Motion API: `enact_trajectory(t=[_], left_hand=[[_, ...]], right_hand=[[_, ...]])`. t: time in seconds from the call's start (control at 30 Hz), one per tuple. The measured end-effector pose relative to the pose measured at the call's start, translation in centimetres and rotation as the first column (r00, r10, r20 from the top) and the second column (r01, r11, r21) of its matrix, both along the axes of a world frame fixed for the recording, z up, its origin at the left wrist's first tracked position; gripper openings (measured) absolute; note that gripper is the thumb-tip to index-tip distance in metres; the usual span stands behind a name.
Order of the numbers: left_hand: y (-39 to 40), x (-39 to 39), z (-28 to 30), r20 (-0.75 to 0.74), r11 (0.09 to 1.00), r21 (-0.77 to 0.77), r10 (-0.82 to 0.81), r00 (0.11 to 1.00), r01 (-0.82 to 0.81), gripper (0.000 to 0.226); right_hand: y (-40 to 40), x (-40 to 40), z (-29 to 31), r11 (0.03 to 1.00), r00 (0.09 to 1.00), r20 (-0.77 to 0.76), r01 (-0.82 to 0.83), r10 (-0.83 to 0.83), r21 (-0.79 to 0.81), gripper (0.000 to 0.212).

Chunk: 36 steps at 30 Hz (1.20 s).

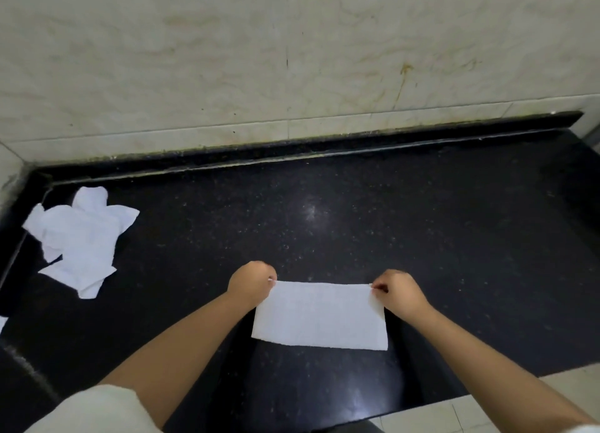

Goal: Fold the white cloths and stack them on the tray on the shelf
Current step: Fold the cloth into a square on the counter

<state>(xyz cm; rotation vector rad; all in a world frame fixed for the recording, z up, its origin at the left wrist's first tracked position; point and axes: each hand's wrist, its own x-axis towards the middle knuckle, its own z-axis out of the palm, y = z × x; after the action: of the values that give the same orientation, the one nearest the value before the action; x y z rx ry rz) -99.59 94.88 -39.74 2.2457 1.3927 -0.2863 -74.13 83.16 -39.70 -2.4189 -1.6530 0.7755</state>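
A white cloth [319,315] lies as a flat rectangle on the black stone counter [357,211], near its front edge. My left hand [251,281] pinches the cloth's far left corner. My right hand [401,291] pinches its far right corner. A crumpled pile of white cloths [81,239] sits at the counter's left end, well away from both hands. No tray or shelf is in view.
A marble-tiled wall [292,59] rises behind the counter, with a black upstand along its foot. A side wall closes the left end. Light floor tiles [487,406] show past the counter's front edge at lower right.
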Motion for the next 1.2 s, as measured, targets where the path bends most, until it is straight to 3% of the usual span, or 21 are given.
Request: enact_trajectory(t=[0.17,0.33,0.57,0.7,0.8,0.83,0.93,1.07,1.13,1.2], left_hand=[[0.1,0.3,-1.3,-0.098,0.991,0.087,-0.09,0.991,0.099,0.03],[0.3,-0.1,-1.3,-0.166,0.988,0.079,-0.118,0.979,0.132,0.029],[0.2,0.2,-1.3,-0.221,0.99,0.072,-0.107,0.969,0.125,0.026],[-0.2,0.0,-1.2,-0.178,0.988,0.092,-0.109,0.978,0.127,0.027],[-0.9,-0.3,-1.1,-0.226,0.974,0.106,-0.173,0.959,0.201,0.025],[-1.1,-0.5,-0.9,-0.23,0.972,0.107,-0.182,0.956,0.211,0.024],[-0.5,-1.2,1.2,-0.107,0.971,0.186,-0.129,0.986,0.147,0.022],[-0.2,-3.1,5.7,0.272,0.843,0.538,-0.192,0.943,0.016,0.024],[-1.1,-4.1,6.3,0.265,0.762,0.647,-0.27,0.926,0.037,0.022],[-2.7,-4.7,5.1,0.206,0.746,0.658,-0.31,0.928,0.103,0.026]], right_hand=[[0.0,-0.3,-1.3,0.997,0.995,0.087,-0.044,0.039,0.057,0.024],[0.1,-0.4,-1.6,0.981,0.978,0.14,-0.167,0.153,0.094,0.027],[0.5,-1.2,-1.3,0.945,0.909,0.264,-0.322,0.323,-0.048,0.033],[1.5,-1.3,-0.8,0.93,0.883,0.293,-0.334,0.366,-0.153,0.03],[2.0,-1.4,0.0,0.931,0.876,0.317,-0.328,0.363,-0.161,0.025],[2.3,-1.4,0.7,0.931,0.863,0.348,-0.346,0.366,-0.119,0.022],[2.6,-1.1,3.5,0.885,0.855,0.438,-0.405,0.278,0.23,0.007],[1.5,-0.8,6.9,0.682,0.937,0.334,-0.312,0.105,0.661,0.021],[0.6,-1.0,7.2,0.594,0.955,0.296,-0.248,0.017,0.765,0.02],[-0.5,-1.5,5.9,0.605,0.956,0.292,-0.249,0.028,0.756,0.018]])
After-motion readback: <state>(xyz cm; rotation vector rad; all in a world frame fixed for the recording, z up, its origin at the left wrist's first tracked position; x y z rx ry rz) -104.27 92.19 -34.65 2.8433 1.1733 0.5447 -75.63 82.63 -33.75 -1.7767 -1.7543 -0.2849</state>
